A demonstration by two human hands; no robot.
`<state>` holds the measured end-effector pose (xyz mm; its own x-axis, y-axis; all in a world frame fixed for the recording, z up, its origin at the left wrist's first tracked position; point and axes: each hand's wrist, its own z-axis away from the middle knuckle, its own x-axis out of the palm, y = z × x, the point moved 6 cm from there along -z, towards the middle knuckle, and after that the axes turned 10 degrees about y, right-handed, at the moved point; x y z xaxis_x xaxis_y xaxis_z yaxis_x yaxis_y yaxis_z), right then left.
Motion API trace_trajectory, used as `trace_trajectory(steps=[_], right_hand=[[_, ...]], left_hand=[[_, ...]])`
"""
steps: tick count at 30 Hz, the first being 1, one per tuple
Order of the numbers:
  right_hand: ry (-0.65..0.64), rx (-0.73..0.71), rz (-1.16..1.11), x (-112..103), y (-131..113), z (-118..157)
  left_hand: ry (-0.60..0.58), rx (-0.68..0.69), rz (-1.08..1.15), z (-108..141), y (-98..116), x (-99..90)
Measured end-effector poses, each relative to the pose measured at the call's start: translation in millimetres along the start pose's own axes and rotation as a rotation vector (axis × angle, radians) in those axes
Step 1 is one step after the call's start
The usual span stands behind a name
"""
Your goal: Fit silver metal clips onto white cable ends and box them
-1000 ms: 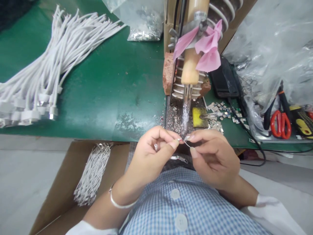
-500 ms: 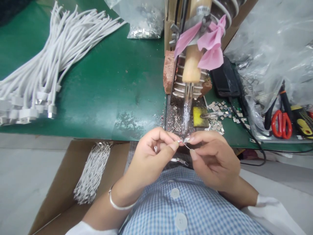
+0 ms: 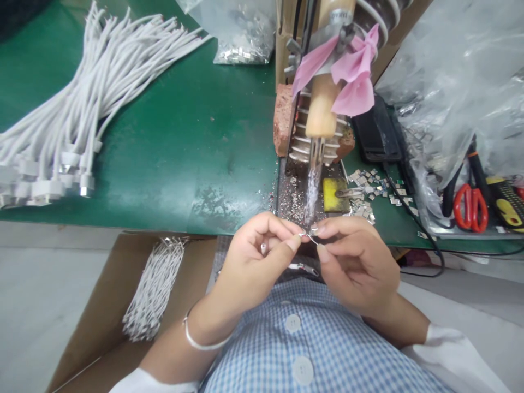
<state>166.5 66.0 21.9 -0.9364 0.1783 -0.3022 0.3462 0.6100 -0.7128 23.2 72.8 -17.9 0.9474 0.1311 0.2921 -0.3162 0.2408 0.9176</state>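
My left hand [image 3: 260, 267] is closed, pinching the thin end of a white cable [image 3: 303, 234] between thumb and forefinger. Another white piece with a metal end [image 3: 303, 267] shows below my fingers. My right hand [image 3: 360, 267] is closed too, with a small metal connector [image 3: 314, 232] at its fingertips and a thin solder-like wire [image 3: 312, 239] held lower down. Cable end, connector and wire come close together just below the tip of a clamped soldering iron [image 3: 321, 117]. Whether they touch the tip I cannot make out.
Left on the green table [image 3: 184, 136] lies a bundle of white cables [image 3: 98, 93]. A cardboard box [image 3: 98, 295] below holds more cables [image 3: 155, 289]. Right of the iron are a yellow sponge [image 3: 334, 195], loose metal connectors [image 3: 362, 210], a black phone-like device [image 3: 374, 131] and red-handled scissors [image 3: 470, 207].
My right fingertips have shifted slightly left and up, bringing the connector and wire a little closer to the cable end. Both hands keep their pinch.
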Motion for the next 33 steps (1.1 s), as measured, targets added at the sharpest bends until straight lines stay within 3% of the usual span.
trace_trajectory(steps=[21,33], right_hand=[[-0.010,-0.010,-0.048,0.7,-2.3,-2.7],[-0.035,0.014,-0.031,0.9,-0.3,-1.6]], left_hand=[[0.016,0.013,-0.063,0.6,6.4,0.6],[0.009,-0.014,-0.093,4.2,-0.2,-1.7]])
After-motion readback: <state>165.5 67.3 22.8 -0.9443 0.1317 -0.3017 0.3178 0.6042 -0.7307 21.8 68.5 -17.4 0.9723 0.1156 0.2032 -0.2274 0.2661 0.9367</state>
